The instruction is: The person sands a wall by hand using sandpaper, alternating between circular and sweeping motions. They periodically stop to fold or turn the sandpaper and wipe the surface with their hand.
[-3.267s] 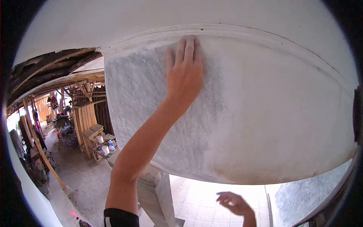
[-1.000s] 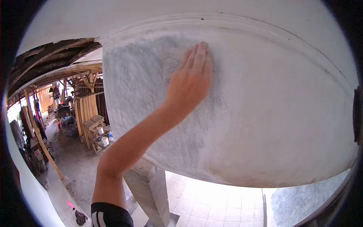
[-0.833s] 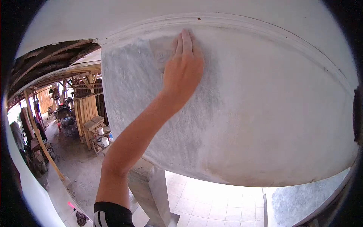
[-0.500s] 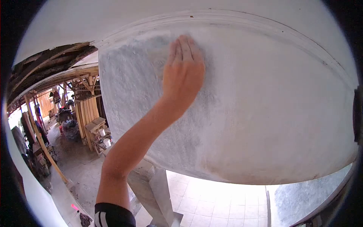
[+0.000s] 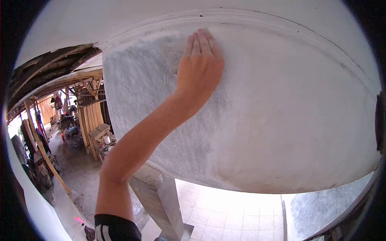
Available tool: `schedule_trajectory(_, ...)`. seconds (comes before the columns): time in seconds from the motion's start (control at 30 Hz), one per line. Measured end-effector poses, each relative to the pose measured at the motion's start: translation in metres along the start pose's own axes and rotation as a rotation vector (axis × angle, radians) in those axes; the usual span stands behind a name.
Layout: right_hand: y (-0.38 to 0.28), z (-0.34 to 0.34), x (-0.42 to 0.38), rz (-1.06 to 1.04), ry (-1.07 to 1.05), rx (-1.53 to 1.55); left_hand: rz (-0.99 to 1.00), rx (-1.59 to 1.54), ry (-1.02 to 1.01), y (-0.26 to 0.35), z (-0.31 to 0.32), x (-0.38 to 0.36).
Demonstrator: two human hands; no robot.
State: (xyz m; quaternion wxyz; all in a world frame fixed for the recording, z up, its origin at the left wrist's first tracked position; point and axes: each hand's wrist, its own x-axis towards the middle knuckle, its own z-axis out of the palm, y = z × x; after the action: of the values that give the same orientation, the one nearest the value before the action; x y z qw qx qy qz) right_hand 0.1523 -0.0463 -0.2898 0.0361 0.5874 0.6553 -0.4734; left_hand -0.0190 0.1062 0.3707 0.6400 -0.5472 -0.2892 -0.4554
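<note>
My left hand [image 5: 201, 64] is pressed palm-in against the upper part of a curved plastered panel [image 5: 281, 108], with its fingers close together and pointing up. Beside and partly under the fingers shows a thin greyish-beige sheet [image 5: 171, 56] that looks like sandpaper; most of it is hidden, as is my thumb. Around and left of the hand the surface is streaked grey, while to the right it is smooth and whiter. My right hand is out of view.
A white moulding [image 5: 249, 18] runs along the panel's top edge. Below stand a grey concrete post [image 5: 161, 201] and a tiled floor [image 5: 233, 213]. At the left lies a cluttered work area with wooden boards [image 5: 92, 124] and a leaning pole [image 5: 46, 152].
My left hand has slid slightly up and to the right across the panel, staying pressed on it. My forearm and elbow have shifted too, and the view has moved a little.
</note>
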Motion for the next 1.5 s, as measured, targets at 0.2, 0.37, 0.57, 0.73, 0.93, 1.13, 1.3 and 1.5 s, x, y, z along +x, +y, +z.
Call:
schedule_trajectory(0.2,0.002,0.004,0.0,-0.001,-0.003,-0.003,-0.046,-0.067,0.017,0.002,0.001,0.007)
schedule_trajectory(0.37,0.004,0.002,0.002,0.006,0.006,-0.007,0.012,-0.156,0.038,0.012,-0.004,-0.001)
schedule_trajectory(0.57,0.005,0.004,0.0,0.005,0.0,-0.006,-0.018,-0.055,0.056,0.02,0.004,0.001)
schedule_trajectory(0.73,0.005,0.009,-0.001,0.005,-0.008,-0.004,-0.029,-0.216,0.029,-0.004,-0.004,0.012)
schedule_trajectory(0.93,0.007,0.007,0.0,0.013,-0.005,-0.013,0.119,-0.136,0.045,0.0,-0.001,-0.001)
schedule_trajectory(1.13,0.009,0.007,-0.002,0.017,-0.012,-0.01,-0.027,-0.139,0.036,0.018,0.002,-0.004)
schedule_trajectory(1.3,0.01,0.009,-0.001,0.02,-0.012,-0.011,-0.034,-0.305,0.002,-0.007,-0.007,0.011)
schedule_trajectory(1.5,0.012,0.008,0.0,0.024,-0.014,-0.008,0.116,-0.103,0.069,-0.005,0.003,-0.005)
